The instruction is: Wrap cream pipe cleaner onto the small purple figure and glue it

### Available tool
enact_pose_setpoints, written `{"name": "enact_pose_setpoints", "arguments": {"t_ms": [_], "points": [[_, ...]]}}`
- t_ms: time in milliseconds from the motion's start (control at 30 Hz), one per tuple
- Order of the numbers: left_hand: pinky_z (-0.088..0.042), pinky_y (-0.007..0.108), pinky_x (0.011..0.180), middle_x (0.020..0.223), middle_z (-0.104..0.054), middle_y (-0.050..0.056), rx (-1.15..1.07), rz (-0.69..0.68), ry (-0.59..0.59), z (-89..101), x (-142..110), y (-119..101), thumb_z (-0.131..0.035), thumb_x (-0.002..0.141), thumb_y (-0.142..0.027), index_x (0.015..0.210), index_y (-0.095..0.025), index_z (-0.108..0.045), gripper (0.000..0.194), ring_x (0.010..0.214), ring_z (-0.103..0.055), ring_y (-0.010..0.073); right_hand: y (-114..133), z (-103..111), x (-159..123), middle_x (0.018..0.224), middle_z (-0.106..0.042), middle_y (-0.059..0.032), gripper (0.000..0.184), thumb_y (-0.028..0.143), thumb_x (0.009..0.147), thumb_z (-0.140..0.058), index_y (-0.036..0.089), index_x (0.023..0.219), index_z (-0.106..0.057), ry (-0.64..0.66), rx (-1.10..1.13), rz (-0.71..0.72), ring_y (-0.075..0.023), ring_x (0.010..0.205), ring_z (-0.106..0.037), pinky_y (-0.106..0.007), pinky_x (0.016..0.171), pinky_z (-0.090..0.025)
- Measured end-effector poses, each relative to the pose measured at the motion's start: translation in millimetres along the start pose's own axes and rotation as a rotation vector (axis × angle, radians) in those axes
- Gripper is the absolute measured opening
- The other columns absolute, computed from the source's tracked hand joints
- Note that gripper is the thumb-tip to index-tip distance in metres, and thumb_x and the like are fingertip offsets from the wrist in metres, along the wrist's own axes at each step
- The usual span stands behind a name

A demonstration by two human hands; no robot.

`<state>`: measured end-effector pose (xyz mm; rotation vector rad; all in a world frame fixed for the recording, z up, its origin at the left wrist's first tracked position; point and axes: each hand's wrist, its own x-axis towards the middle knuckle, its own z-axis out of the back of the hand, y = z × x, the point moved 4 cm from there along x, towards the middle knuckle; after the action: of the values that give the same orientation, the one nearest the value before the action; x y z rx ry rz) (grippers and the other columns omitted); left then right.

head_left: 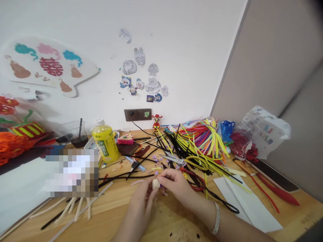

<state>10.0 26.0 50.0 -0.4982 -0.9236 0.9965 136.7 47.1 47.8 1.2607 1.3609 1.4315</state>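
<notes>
Both of my hands meet low in the middle of the wooden desk (111, 218). My left hand (141, 205) and my right hand (176, 185) pinch a small cream-coloured fuzzy piece (155, 183) between their fingertips. A bit of purple shows right beside that piece. My right wrist wears a silver bracelet (216, 218). Small purple scraps (156, 160) lie on the desk just beyond my fingers.
A heap of coloured and black pipe cleaners (199, 144) lies behind my hands, with small scissors (173, 158) on it. A yellow bottle (105, 141), a dark drink cup (75, 134), white paper (242, 201), red-handled pliers (194, 181) and a plastic bag (259, 131) stand around.
</notes>
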Motion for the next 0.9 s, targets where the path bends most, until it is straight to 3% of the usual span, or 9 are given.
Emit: {"name": "enact_pose_setpoints", "arguments": {"t_ms": [167, 400, 633, 900], "points": [[-0.054, 0.034, 0.073, 0.101, -0.069, 0.011, -0.032, -0.016, -0.045, -0.1, 0.3, 3.5, -0.048, 0.079, -0.026, 0.104, -0.019, -0.057, 0.028, 0.085, -0.066, 0.0217, -3.2, 3.0, 4.5, 0.055, -0.051, 0.0029, 0.037, 0.051, 0.071, -0.062, 0.014, 0.069, -0.059, 0.057, 0.008, -0.016, -0.0079, 0.042, -0.044, -0.02, 0.042, -0.035], [-0.055, 0.035, 0.072, 0.087, -0.071, 0.01, -0.003, 0.011, -0.054, 5.1, 2.3, 3.1, -0.05, 0.079, -0.028, 0.098, -0.016, -0.061, 0.025, 0.078, -0.067, 0.0218, -0.7, -1.9, 1.2, 0.061, -0.051, 0.0015, 0.043, 0.058, 0.073, -0.057, 0.015, 0.077, -0.058, 0.066, 0.015, -0.034, -0.0085, 0.048, -0.045, -0.02, 0.044, -0.036], [-0.056, 0.03, 0.06, 0.076, -0.071, 0.006, -0.067, 0.021, -0.077, 5.6, 4.0, 3.1, -0.052, 0.077, -0.027, 0.094, -0.018, -0.06, 0.02, 0.064, -0.067, 0.0191, -2.0, -1.6, 1.8, 0.066, -0.053, 0.0026, 0.037, 0.049, 0.07, -0.065, 0.017, 0.085, -0.053, 0.066, 0.067, -0.059, -0.0083, 0.048, -0.047, -0.021, 0.048, -0.038], [-0.055, 0.033, 0.065, 0.085, -0.071, 0.007, -0.076, 0.035, -0.082, 5.6, 0.4, 4.6, -0.051, 0.081, -0.034, 0.093, -0.02, -0.062, 0.021, 0.074, -0.067, 0.021, 0.9, -4.2, -3.7, 0.064, -0.05, 0.0017, 0.029, 0.046, 0.077, -0.057, 0.018, 0.074, -0.052, 0.046, -0.114, 0.102, -0.0122, 0.057, -0.047, -0.023, 0.054, -0.037]]}}
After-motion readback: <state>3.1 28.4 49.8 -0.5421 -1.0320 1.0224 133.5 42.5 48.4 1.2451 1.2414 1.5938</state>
